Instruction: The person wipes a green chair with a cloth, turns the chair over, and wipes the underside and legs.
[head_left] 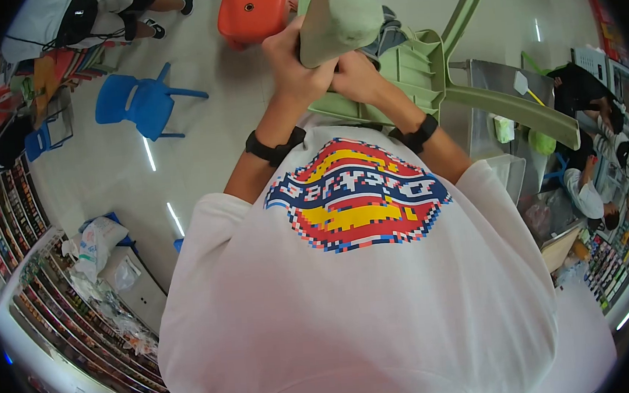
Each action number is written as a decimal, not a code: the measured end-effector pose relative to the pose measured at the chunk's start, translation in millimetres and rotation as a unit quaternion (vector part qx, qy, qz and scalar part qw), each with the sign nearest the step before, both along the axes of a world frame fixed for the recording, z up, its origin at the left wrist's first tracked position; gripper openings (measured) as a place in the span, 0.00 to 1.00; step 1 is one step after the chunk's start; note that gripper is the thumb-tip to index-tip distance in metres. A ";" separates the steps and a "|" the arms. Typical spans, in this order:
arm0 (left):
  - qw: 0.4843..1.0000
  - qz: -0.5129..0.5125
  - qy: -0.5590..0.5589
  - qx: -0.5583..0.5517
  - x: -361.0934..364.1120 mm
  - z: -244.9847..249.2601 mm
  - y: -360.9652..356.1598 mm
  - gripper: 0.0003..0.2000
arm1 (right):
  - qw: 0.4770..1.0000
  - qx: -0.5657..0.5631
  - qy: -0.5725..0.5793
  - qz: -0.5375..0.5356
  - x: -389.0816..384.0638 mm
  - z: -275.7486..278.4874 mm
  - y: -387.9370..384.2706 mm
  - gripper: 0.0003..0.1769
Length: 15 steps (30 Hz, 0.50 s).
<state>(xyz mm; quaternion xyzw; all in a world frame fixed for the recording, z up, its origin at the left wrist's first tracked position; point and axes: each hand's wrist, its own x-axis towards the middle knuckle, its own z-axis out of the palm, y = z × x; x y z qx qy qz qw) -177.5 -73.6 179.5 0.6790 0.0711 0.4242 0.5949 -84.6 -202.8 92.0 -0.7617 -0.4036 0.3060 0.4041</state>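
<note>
A pale green plastic stool (408, 71) is tipped over in front of me, its ribbed underside showing and its legs spread outward. One thick leg (341, 21) points up toward the camera, its rounded end looking worn. My left hand (298, 68) is closed around the side of this leg, lower down. Close beside it, my right hand (358, 77) is closed at the same leg, with its fingers partly hidden behind it. Dark wristbands are on both wrists. A grey and black item, perhaps a shoe (389, 34), shows behind the leg.
An orange-red stool (252, 13) stands just beyond my left hand. To the left is a blue chair (141, 103). Display shelves (80, 318) line the lower left. A grey metal table (494, 82) stands at right, with other people (587, 190) past it. Another person stands upper left.
</note>
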 end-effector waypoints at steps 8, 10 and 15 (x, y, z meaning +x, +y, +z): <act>0.998 0.040 0.019 0.044 -2.0 10.7 1.5 0.11 | 0.995 -0.015 -0.051 0.085 2.5 19.3 7.3 0.23; 0.996 0.046 0.032 0.065 -6.5 9.7 2.1 0.11 | 0.991 -0.021 -0.073 0.106 3.4 17.0 4.4 0.22; 0.994 0.065 0.052 0.075 -11.9 15.4 -3.0 0.11 | 0.972 -0.067 -0.169 0.149 8.0 28.3 -2.9 0.17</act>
